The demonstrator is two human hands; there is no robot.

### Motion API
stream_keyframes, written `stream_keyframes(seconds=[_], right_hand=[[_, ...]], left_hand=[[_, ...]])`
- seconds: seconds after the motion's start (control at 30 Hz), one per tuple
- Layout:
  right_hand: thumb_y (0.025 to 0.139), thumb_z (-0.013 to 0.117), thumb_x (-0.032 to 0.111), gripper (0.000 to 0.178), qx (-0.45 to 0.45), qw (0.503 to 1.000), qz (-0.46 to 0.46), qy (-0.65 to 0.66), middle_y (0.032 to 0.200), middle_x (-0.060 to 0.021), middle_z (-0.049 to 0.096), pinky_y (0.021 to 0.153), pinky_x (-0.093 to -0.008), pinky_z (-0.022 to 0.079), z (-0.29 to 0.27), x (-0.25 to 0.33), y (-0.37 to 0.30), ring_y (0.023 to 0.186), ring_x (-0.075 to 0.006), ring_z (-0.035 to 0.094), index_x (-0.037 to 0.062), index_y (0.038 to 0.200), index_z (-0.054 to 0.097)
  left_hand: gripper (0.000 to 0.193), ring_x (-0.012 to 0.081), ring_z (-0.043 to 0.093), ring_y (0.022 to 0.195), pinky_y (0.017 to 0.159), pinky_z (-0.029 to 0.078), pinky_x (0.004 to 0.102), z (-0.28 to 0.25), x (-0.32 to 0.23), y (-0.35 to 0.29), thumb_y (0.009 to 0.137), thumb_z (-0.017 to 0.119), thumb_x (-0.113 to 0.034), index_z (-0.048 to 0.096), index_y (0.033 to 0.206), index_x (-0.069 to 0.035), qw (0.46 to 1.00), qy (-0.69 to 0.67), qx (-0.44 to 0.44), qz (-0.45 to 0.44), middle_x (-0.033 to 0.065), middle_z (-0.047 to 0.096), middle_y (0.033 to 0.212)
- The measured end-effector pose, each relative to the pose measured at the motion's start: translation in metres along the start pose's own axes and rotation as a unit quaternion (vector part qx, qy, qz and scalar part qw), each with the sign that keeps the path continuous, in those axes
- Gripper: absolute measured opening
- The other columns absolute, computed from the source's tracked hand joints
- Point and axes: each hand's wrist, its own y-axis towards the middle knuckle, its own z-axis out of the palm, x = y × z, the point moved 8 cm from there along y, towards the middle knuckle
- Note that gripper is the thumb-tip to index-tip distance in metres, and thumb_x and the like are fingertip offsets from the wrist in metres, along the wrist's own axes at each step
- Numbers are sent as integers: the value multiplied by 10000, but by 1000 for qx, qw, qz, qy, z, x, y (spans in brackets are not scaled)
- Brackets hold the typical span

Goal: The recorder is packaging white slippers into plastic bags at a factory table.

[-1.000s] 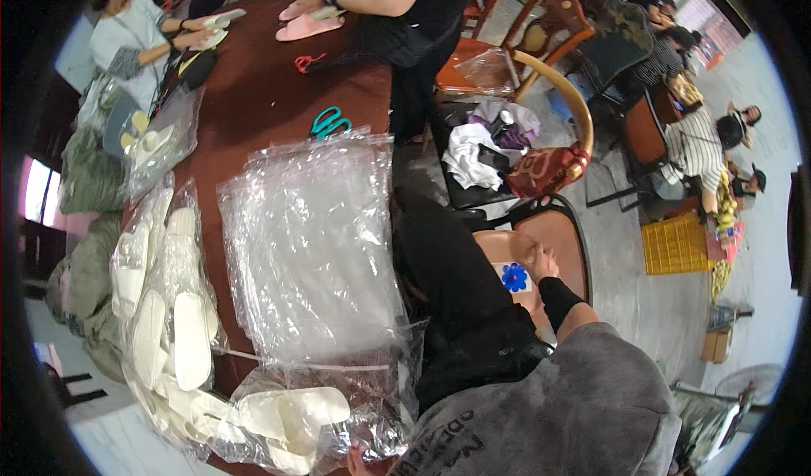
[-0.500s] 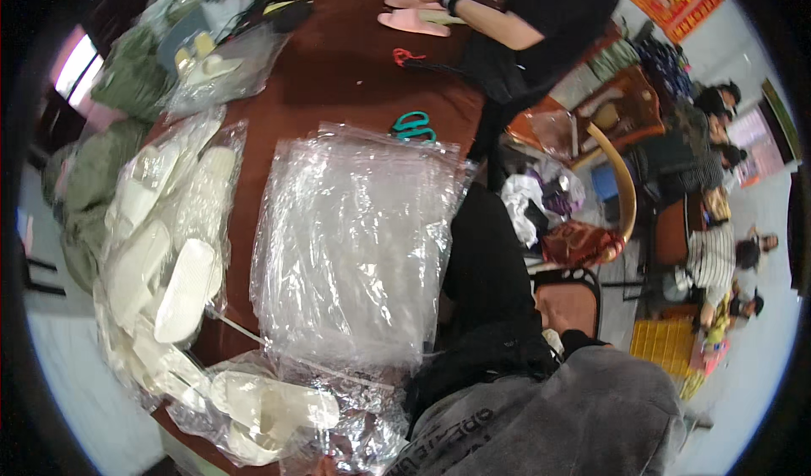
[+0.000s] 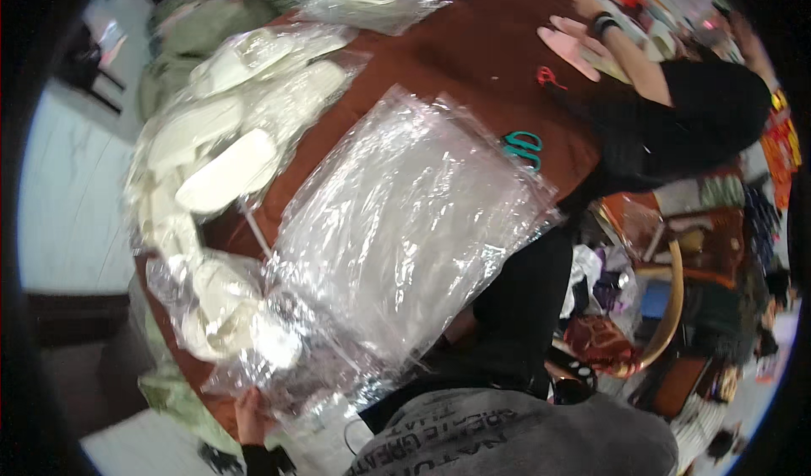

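Note:
My left hand point(image 3: 250, 417) is at the lower left, with its dark cuff below. Its fingers are closed at the near edge of a clear plastic bag point(image 3: 296, 391). White slippers point(image 3: 228, 307) lie inside crinkled clear plastic just beyond that hand. A flat stack of clear plastic bags point(image 3: 405, 223) covers the middle of the brown-covered table point(image 3: 460, 62). My right hand is out of sight. More white slippers in clear bags point(image 3: 228, 172) are heaped along the table's left side.
Teal-handled scissors point(image 3: 524, 148) lie past the bag stack. Pink slippers point(image 3: 571, 52) and a red cord point(image 3: 549, 77) are farther off, near a person in black point(image 3: 710, 104). A wooden chair point(image 3: 676, 307) and stuffed bags stand at the right. Green sacks point(image 3: 203, 24) lie at the far left.
The view has turned, so the table and its contents appear rotated clockwise. My left hand now shows more fully at the bag's edge; my right hand, seen earlier near a chair, has left the view.

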Motion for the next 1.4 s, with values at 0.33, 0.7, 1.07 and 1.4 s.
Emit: stream_keyframes(seconds=[0.33,0.7,1.07,1.4], right_hand=[[1055,569,226,289,-48,896,-169,407,842,-99,675,525,-285,510,-116,44,119,621,-174,651,106,1317,593],[1008,615,88,346,-146,855,-413,278,1030,-100,676,720,-306,523,-156,198,21,867,-178,655,63,1353,603],[876,731,-60,836,-226,834,-457,210,1276,-91,620,833,-274,568,-112,355,-83,973,-148,664,115,1604,358],[815,792,-7,347,-142,791,-533,-263,1302,-123,607,913,-385,535,-163,521,-202,1077,-286,657,79,1135,690]], left_hand=[[385,141,677,1023,860,573,332,36,-95,-131,1032,640,-127,605,1406,-43,967,-127,-25,222,40,708,1208],[433,341,688,1144,914,589,446,302,-87,-70,1079,570,-215,492,1479,-69,955,-212,187,93,173,649,1369],[528,299,645,1244,1007,557,413,297,-62,32,1104,514,-309,407,1561,-67,949,-231,213,-4,151,580,1467],[471,284,699,1133,918,580,423,281,-54,49,1115,464,-271,391,1529,-59,946,-253,178,-97,147,637,1378]])
